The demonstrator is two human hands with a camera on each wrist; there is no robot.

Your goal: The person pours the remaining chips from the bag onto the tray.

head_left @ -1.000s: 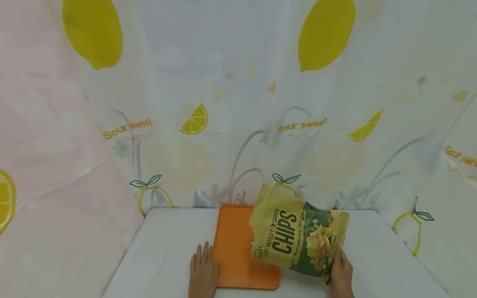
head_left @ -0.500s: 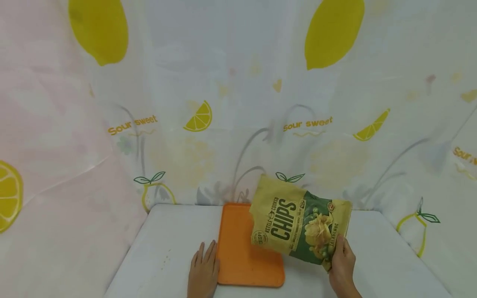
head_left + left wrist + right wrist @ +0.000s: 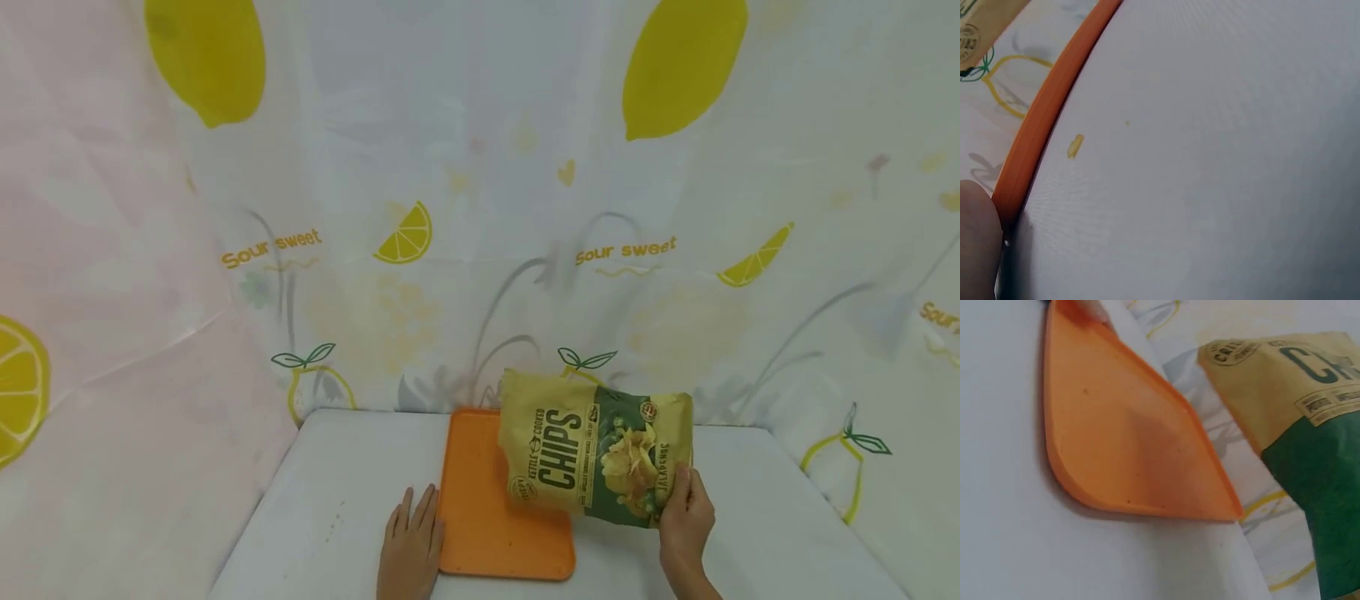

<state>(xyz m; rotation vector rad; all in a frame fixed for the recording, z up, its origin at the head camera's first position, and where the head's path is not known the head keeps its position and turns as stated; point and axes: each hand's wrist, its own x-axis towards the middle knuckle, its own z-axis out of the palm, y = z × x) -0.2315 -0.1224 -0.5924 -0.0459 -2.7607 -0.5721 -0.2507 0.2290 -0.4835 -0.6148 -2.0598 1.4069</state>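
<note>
My right hand [image 3: 686, 525] grips one end of a gold and green bag of kettle cooked chips [image 3: 555, 446], with the thumb on its printed front. The bag is held sideways above the right part of an orange tray [image 3: 487, 533], and its far end points left. In the right wrist view the bag [image 3: 1291, 419] hangs apart from the tray [image 3: 1116, 444], which has a few dark specks. My left hand [image 3: 408, 542] lies with straight fingers beside the tray's left edge. A fingertip [image 3: 975, 237] meets the orange rim [image 3: 1041, 125] in the left wrist view.
The tray lies on a white table [image 3: 337, 467] with small yellowish crumbs [image 3: 335, 521] left of the left hand. One yellow crumb [image 3: 1075, 147] shows close to the rim. A lemon-print curtain [image 3: 480, 208] stands behind and on both sides.
The bag first rose a little, then turned closer to level, its right end shifting slightly left. My right hand still holds it. My left hand stays at the tray's edge.
</note>
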